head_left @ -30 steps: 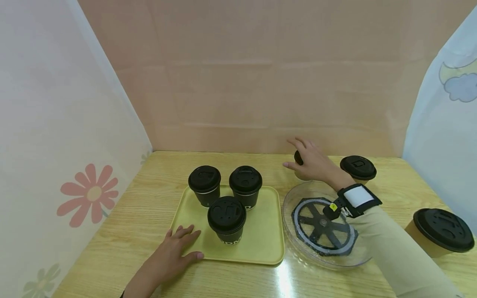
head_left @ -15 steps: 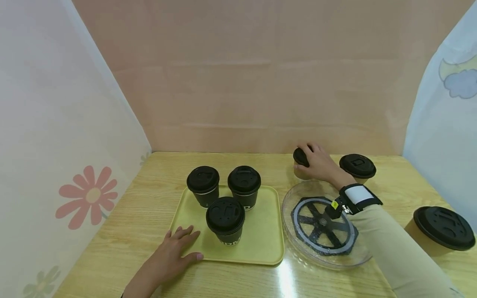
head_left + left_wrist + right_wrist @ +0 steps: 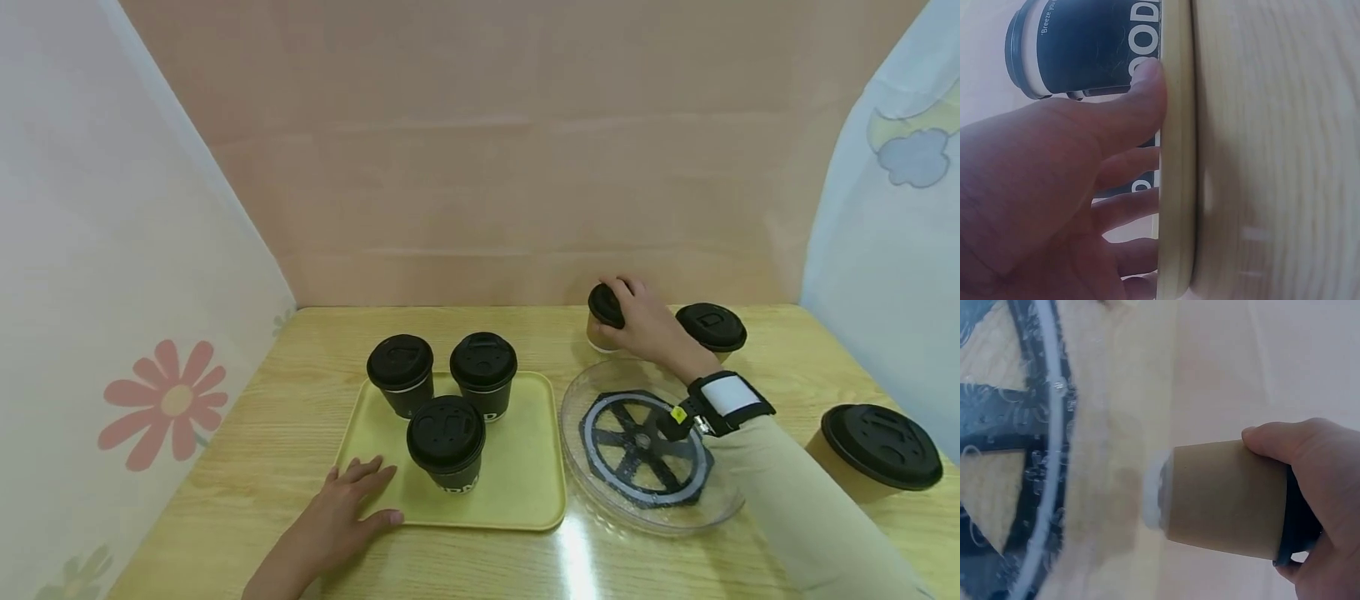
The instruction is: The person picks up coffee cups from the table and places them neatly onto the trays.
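Note:
My right hand (image 3: 648, 329) grips a brown paper coffee cup (image 3: 597, 332) by its black lid, behind the clear round dish. In the right wrist view, thumb and fingers close round the lid end of the cup (image 3: 1229, 497); whether its base touches the table I cannot tell. My left hand (image 3: 337, 517) rests at the front left corner of the yellow tray (image 3: 525, 483), fingers spread over the rim. Three dark lidded coffee cups stand on the tray: a front one (image 3: 447, 446), a back left one (image 3: 402, 375) and a back right one (image 3: 483, 375).
A clear round dish (image 3: 573, 467) over a black spoked base stands right of the tray, under my right forearm. Brown lidded cups stand behind my right wrist (image 3: 711, 327) and at the far right (image 3: 877, 450). A beige sheet (image 3: 487, 167) bounds the table's back.
My right hand has come down onto the brown cup and closed round its lid; the cup has since risen slightly in view. My left hand stays on the tray corner.

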Tool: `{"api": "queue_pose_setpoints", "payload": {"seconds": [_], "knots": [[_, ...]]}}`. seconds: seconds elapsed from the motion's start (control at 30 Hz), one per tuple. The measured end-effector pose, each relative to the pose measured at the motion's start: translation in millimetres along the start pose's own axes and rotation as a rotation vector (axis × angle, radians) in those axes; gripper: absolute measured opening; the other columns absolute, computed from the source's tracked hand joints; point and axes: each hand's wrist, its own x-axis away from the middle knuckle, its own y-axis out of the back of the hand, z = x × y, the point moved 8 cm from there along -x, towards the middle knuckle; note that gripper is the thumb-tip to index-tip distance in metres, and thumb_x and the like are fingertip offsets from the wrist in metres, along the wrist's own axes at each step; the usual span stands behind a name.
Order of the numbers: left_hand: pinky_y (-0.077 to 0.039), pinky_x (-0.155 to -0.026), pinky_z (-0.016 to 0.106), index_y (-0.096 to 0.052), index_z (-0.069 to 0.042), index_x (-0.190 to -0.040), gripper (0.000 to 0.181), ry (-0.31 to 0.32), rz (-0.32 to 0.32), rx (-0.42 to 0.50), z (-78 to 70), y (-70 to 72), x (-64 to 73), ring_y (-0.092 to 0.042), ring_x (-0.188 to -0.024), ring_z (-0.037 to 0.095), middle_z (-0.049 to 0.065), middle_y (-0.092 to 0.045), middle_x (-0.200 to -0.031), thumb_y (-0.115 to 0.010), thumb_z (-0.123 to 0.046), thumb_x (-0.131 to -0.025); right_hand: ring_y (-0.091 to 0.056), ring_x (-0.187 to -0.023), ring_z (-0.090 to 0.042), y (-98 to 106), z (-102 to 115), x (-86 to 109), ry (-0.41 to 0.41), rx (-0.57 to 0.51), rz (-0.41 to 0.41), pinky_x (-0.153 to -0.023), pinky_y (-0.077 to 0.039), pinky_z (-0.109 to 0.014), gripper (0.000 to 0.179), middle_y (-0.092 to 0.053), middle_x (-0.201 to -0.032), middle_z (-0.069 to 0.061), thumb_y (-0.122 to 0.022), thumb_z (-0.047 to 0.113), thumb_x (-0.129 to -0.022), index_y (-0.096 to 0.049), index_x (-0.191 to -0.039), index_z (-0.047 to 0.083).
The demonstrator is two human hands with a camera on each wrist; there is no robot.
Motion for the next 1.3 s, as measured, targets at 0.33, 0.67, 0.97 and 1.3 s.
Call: {"api": "queue_pose_setpoints", "payload": {"seconds": [0.33,0.67,0.97,1.3], "knots": [[-0.024,-0.111,0.070,-0.062,-0.008,-0.131,0.064,0.000,-0.007,-0.010,4.6,6.5,2.6,-0.041,-0.133,0.053,0.020,-0.054,-0.141,-0.072,-0.048,-0.081,-0.041,-0.126,-0.051,34.4,26.0,12.7,0.049,0.025,-0.127,-0.098,-0.039,-0.068,0.077,-0.040,-0.142,-0.028,-0.079,0.026,-0.082,-0.039,-0.144,0.006],[-0.025,-0.108,0.072,-0.062,-0.009,-0.130,0.065,-0.004,0.003,-0.008,6.5,7.9,5.9,-0.041,-0.132,0.055,0.021,-0.054,-0.140,-0.072,-0.049,-0.080,-0.048,-0.117,-0.046,46.9,49.8,29.5,0.134,0.020,-0.188,-0.092,-0.043,-0.063,0.073,-0.047,-0.135,-0.024,-0.081,0.025,-0.079,-0.045,-0.141,0.007],[-0.024,-0.110,0.071,-0.062,-0.009,-0.130,0.063,0.008,0.004,-0.014,5.3,8.6,4.4,-0.041,-0.132,0.054,0.020,-0.054,-0.140,-0.072,-0.048,-0.081,-0.055,-0.111,-0.041,40.6,63.2,56.5,0.167,0.015,-0.156,-0.089,-0.047,-0.059,0.072,-0.054,-0.128,-0.019,-0.083,0.031,-0.075,-0.052,-0.136,0.009],[-0.024,-0.110,0.071,-0.063,-0.011,-0.130,0.064,0.021,0.023,-0.017,6.3,7.0,5.4,-0.041,-0.132,0.054,0.020,-0.054,-0.140,-0.073,-0.049,-0.079,-0.054,-0.114,-0.042,13.1,55.1,65.4,0.134,0.014,-0.022,-0.087,-0.050,-0.057,0.070,-0.053,-0.131,-0.022,-0.081,0.031,-0.078,-0.051,-0.137,0.008]]}}
